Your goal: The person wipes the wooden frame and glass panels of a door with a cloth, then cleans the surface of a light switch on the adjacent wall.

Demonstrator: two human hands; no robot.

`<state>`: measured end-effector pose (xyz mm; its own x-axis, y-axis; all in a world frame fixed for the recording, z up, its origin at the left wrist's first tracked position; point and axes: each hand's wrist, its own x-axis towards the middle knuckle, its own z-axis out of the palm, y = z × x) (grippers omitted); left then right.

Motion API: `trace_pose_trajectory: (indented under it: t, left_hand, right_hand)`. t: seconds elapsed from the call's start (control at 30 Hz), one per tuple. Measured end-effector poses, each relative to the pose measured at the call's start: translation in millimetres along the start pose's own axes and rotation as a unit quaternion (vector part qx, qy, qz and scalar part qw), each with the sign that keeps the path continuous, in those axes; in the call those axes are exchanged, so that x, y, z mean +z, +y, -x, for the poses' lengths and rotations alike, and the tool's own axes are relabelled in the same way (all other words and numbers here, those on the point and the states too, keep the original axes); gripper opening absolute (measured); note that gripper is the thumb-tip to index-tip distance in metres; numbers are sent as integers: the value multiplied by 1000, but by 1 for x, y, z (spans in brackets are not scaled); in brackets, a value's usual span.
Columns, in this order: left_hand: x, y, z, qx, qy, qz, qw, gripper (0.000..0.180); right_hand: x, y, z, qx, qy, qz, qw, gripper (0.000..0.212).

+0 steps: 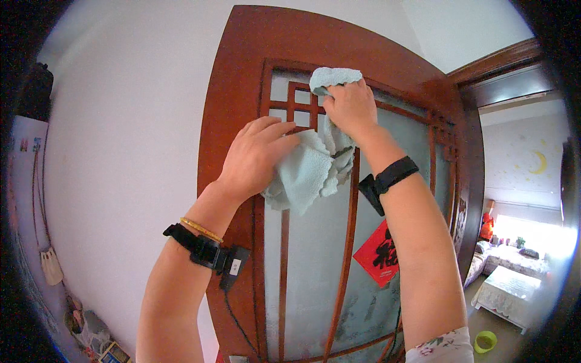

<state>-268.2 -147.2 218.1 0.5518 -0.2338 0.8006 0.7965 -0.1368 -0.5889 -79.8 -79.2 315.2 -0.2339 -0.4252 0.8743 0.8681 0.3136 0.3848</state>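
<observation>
A pale blue cleaning cloth [299, 172] with wavy edges hangs in folds in front of a brown wooden door [236, 91] with frosted glass panes. My left hand [257, 154] has its fingers bent over the cloth's left part, the fingertips close to the wooden lattice [301, 107]. Higher and to the right, my right hand [352, 109] grips a bunched part of the cloth [334, 77] against the upper frame of the glass. Cloth also hangs below my right hand; whether it is all one piece I cannot tell. Palms and some fingertips are hidden.
A red paper diamond [378, 254] with black writing is stuck on the glass. To the right, a doorway opens onto a room with a cloth-covered table [508, 290] and a green bin [485, 342]. On the left are a white wall [133, 121] and a hanging pouch [51, 267].
</observation>
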Motion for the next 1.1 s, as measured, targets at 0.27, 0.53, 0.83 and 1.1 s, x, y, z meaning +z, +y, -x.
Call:
trace_pose_trajectory:
  t: [0.27,0.53,0.83,1.1]
  left_hand:
    - [-3,-1,-2,-29,49,72,996,32]
    - [-3,0,-2,-53,88,95,990,28]
    - [7,-3,-5,-44,93,99,990,27]
    - [4,-3,0,-46,100,87,990,28]
  right_hand:
    - [-17,-20,-19,-28,13,23,999,23]
    - [-11,-30,-28,-18,-110,-17,994,29]
    - [5,-36,-46,-23,-122,-66,990,26]
    - [-10,-43,-20,-235,-26,67,969,19]
